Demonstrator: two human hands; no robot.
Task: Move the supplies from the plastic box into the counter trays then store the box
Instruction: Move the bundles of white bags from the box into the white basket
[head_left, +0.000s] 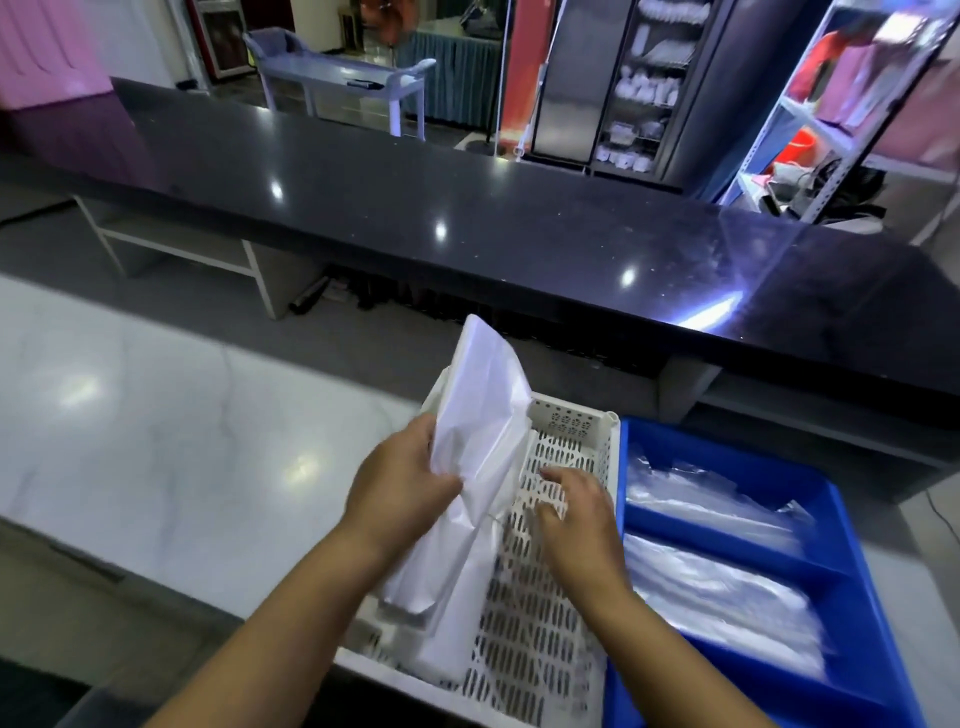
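The left hand (400, 483) is grasping a bundle of white bags (483, 441), its lower end sitting in the white tray (571, 431). The right hand (576, 519) is resting loose-fingered on the tray floor, holding nothing. The slick, leaning bundle could slip over the rim. Clear bags (717, 587) are lying in the blue tray (727, 452). Both trays are sitting on a pale glossy tabletop (156, 441), with a black counter (467, 208) and shelves (810, 130) standing beyond.
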